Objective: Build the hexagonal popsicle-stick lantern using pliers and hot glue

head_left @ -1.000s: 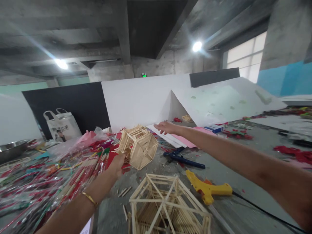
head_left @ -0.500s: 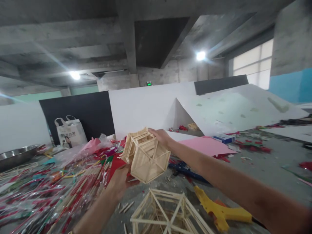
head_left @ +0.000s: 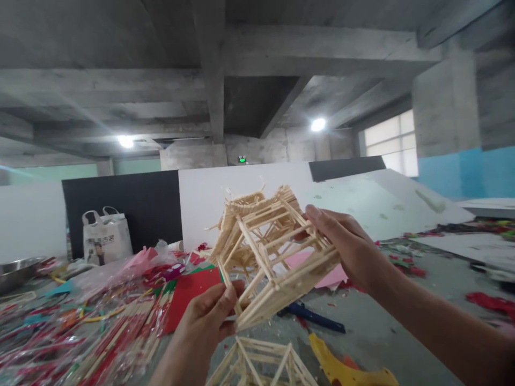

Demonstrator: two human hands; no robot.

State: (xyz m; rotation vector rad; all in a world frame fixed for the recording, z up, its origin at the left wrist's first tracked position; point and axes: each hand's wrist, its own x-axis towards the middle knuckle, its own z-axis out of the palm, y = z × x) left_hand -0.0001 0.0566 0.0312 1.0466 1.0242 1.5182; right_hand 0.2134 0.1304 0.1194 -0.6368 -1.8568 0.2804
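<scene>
A second ago the right hand was clear of the stick model; now both hands hold it mid-frame, its six-sided face swung downward. The left hand pinches its lower-left corner, the right its upper right, each grip narrow around sticks. Far left, the metal bowl's and tote bag's contents escape me.

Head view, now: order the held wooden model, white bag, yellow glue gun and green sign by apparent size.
1. Held wooden model
2. White bag and yellow glue gun: alike, unranked; gun cut off
3. Green sign
</scene>
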